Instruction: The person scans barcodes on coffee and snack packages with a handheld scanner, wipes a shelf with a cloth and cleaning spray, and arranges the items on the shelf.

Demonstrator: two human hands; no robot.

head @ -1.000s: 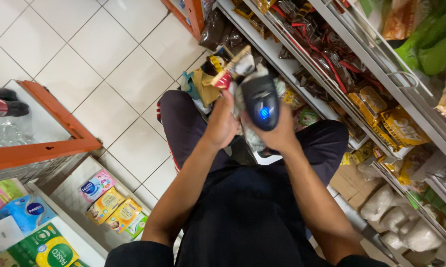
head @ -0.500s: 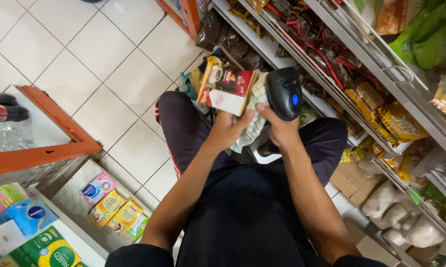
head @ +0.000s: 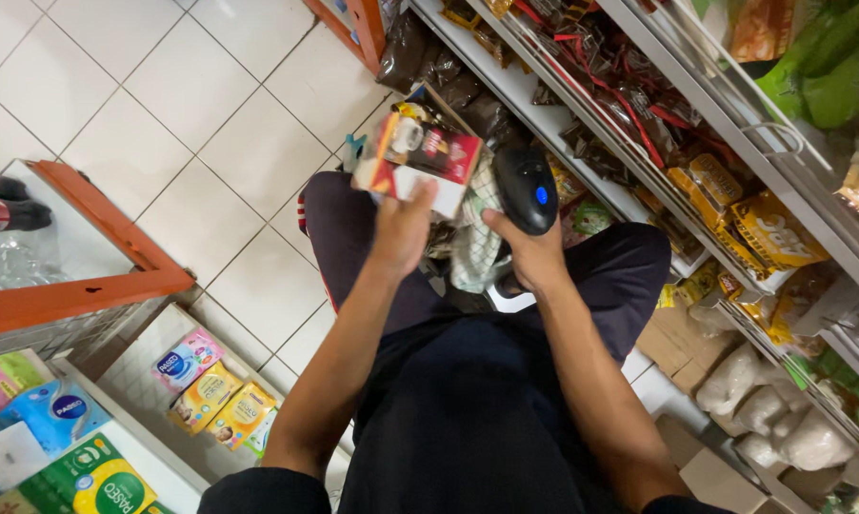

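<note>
Left hand (head: pixel 403 228) is closed around the lower edge of a flat rectangular carton in red, white and yellow with a cup pictured on it (head: pixel 416 160), held up over the left knee, printed face toward the camera, tilted a bit. Right hand (head: pixel 529 255) is wrapped around the grip of a black handheld barcode scanner with a blue light on its head (head: pixel 526 188). Scanner head sits just right of the carton, near but not touching it. A green-and-white checked cloth (head: pixel 474 238) hangs between the two hands, below carton and scanner; can't tell which hand carries it.

Person is seated or squatting in dark trousers on white floor tiles (head: pixel 115 95), facing a white metal shelf rack (head: pixel 544 105).

Rack contents:
- upper tier: dark brown sachets (head: pixel 406 52) at the left end, then hanging strips of dark packets with red bands (head: pixel 629 90)
- further right: yellow pouches (head: pixel 768 233), green bags (head: pixel 829 57) at the top corner
- low right: clear bags of white grains (head: pixel 758 405), brown cardboard boxes (head: pixel 682 338) beside them

Left side: orange-framed glass-topped case (head: pixel 87 276) with dark bottles with red caps (head: pixel 1 200) at the frame edge. Below it a white low shelf (head: pixel 153 352) holding small pink and yellow packs (head: pixel 210 385), plus blue, pink and green soft packs (head: pixel 58 447) at the bottom-left corner.

The scanner's line to the carton is clear.
</note>
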